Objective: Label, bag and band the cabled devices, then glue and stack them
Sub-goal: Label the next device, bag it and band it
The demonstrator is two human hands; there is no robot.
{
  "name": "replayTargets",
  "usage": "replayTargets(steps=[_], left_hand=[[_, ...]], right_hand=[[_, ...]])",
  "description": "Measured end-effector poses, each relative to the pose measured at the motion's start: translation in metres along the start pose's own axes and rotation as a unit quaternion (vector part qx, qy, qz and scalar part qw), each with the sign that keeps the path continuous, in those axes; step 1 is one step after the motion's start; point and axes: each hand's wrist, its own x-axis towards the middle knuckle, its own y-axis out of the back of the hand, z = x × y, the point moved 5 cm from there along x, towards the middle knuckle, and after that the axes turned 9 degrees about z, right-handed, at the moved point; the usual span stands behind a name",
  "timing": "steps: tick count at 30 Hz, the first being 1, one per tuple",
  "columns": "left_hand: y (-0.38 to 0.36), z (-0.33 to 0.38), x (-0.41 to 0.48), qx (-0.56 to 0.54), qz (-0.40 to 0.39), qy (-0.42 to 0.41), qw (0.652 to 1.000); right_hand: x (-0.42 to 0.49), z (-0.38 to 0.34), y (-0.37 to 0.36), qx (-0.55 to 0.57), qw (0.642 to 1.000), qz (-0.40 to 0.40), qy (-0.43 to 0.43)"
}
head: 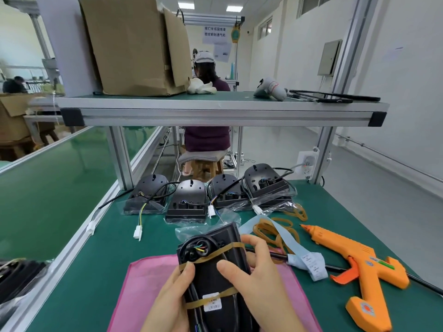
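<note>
A black cabled device [211,271] in a clear bag sits over the pink cloth [148,283], held between both hands. Two tan rubber bands cross it, and a white label [212,301] shows near its lower end. My left hand [170,298] grips its left side, thumb on the upper band. My right hand [261,279] grips its right side, thumb on top and fingers curled round the edge. Several bagged black devices [187,202] with cables and white connectors stand in a row at the back of the green table [115,238]. An orange glue gun [359,267] lies to the right.
Loose rubber bands [275,231] and a pale blue label strip [299,255] lie right of the held device. An overhead shelf [223,113] carries a cardboard box [134,46]. A conveyor belt [48,176] runs on the left. A person sits on a stool beyond the table.
</note>
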Motion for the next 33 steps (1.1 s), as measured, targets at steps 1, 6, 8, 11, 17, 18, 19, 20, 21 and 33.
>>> replayTargets(steps=[1,6,8,11,17,18,19,20,21,33], left_hand=[[-0.003,0.004,-0.001,0.007,-0.005,-0.007,1.0],[-0.022,0.02,-0.012,-0.015,0.017,0.016,1.0],[-0.027,0.026,-0.015,0.004,0.029,0.029,0.999],[-0.027,0.029,-0.018,0.024,0.026,0.053,0.998],[0.003,0.006,-0.035,-0.087,0.055,0.121,0.987],[0.004,-0.002,-0.039,-0.122,0.075,0.141,0.98],[0.003,-0.008,-0.045,-0.148,0.099,0.163,0.97],[0.001,-0.014,-0.049,-0.168,0.122,0.174,0.963],[-0.001,-0.018,-0.053,-0.186,0.14,0.174,0.957],[-0.023,0.007,-0.07,-0.171,0.078,0.145,0.971]], right_hand=[[0.002,0.005,0.0,0.009,1.0,0.0,-0.02],[0.013,0.028,-0.007,0.061,0.992,-0.009,-0.114],[0.014,0.037,-0.011,0.125,0.979,-0.028,-0.161],[0.012,0.046,-0.016,0.237,0.945,-0.036,-0.222],[0.008,0.06,-0.019,0.388,0.875,0.034,-0.289],[0.006,0.061,-0.021,0.402,0.865,0.04,-0.297],[0.005,0.062,-0.022,0.415,0.856,0.047,-0.303],[0.003,0.063,-0.023,0.426,0.849,0.058,-0.308],[0.002,0.064,-0.024,0.434,0.843,0.066,-0.311],[-0.006,0.055,-0.03,0.372,0.884,-0.017,-0.283]])
